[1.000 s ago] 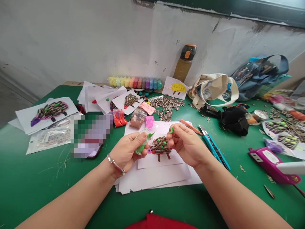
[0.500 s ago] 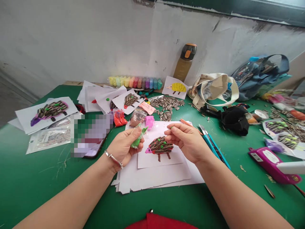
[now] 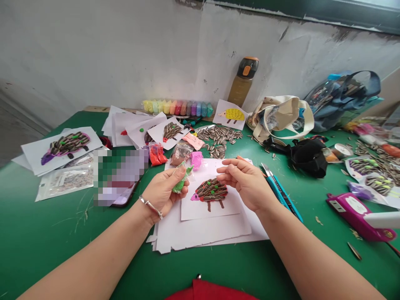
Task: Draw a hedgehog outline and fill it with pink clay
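Observation:
My left hand (image 3: 167, 185) is closed around a small clear bag of green modelling clay (image 3: 179, 183), whose torn end points up. My right hand (image 3: 239, 179) hovers over the right side of a paper picture, thumb pressed against the bent fingers. Whatever bit of clay lies between them is hidden from this angle. Below both hands is a hedgehog picture (image 3: 210, 192) with a pink clay face, a body of striped sunflower seeds, brown legs and several green clay dots. It lies on a stack of white paper (image 3: 203, 235).
Packets of pink clay (image 3: 196, 160), brown clay (image 3: 181, 153) and red clay (image 3: 157, 154) lie behind. A sunflower seed pile (image 3: 218, 135) is farther back. Right of my hand are a teal utility knife (image 3: 281, 189) and a magenta glue gun (image 3: 359, 214). A phone (image 3: 126, 193) lies left.
My right hand's fingers have straightened somewhat, and the green bit seen at its fingertips is now out of sight. My left hand keeps its hold on the clay bag.

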`<state>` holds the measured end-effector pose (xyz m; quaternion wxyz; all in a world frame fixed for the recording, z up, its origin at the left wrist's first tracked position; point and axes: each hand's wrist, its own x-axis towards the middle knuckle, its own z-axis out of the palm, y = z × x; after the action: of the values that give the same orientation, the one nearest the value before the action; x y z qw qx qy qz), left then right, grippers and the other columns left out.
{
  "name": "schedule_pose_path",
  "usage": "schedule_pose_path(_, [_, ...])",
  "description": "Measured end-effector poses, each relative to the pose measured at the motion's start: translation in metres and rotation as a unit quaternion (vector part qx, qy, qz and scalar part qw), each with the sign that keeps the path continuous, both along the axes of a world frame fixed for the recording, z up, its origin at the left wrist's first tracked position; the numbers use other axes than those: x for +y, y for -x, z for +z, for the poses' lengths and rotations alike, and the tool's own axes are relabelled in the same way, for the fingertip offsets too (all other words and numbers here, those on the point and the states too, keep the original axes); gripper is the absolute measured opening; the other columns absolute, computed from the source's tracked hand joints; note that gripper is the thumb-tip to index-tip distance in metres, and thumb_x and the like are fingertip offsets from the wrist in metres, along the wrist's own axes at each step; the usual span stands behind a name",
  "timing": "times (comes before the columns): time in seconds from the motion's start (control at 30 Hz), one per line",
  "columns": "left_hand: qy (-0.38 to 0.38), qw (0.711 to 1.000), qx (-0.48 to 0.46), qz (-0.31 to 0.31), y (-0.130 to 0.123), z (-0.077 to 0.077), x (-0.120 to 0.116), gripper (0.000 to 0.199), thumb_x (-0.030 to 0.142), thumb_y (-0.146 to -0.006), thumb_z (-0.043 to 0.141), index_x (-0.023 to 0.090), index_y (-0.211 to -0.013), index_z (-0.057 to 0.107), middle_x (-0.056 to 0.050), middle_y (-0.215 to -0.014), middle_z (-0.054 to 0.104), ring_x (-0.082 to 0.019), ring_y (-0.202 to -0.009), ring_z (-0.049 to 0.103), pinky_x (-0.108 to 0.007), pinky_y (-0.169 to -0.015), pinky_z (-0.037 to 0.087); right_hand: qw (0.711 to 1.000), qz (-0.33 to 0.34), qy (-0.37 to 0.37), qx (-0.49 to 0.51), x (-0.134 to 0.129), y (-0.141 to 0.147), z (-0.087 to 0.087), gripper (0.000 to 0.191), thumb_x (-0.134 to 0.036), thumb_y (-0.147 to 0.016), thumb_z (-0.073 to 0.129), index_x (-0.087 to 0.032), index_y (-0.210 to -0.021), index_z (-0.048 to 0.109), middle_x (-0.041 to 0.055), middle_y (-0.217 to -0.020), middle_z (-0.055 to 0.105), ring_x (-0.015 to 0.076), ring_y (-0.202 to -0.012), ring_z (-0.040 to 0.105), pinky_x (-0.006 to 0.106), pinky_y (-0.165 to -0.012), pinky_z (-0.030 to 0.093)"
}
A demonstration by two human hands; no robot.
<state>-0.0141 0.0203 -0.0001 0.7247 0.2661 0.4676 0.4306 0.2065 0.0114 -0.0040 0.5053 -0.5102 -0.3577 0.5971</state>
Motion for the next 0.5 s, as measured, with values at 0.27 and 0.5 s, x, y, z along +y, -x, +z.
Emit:
schedule_pose_path(0.27, [-0.002,1.000,-0.004,-0.001,0.0012,-0.0012,0.0012,0.033,0.037,-0.067,0.085,0.013,-0.075,0.063,-0.002,-0.063,0.061,-0.006,-0.051,0.055,-0.014,-0.048,0.048,0.991,-0.032,-0.078,-0.103,0.0042,-0.0077,-0.0032,0.021,-0.036,-0.076,0.073,-0.020,-0.066,0.064,-0.0071,-0.050,0.048,0.0083,-0.051,0.046,0.028,-0.067,0.044])
schedule_pose_path(0.5, [-0.002,1.000,-0.007,0.004,0.0022,-0.0036,0.0011,0.034,0.037,-0.065,0.086,0.013,-0.074,0.063,-0.002,-0.063,0.062,-0.007,-0.051,0.055,-0.014,-0.048,0.049,0.998,0.009,-0.046,-0.051,0.0023,-0.0022,-0.0050,0.024,-0.040,-0.079,0.068,-0.019,-0.089,0.069,0.0032,-0.084,0.069,0.0147,-0.068,0.064,0.034,-0.072,0.051])
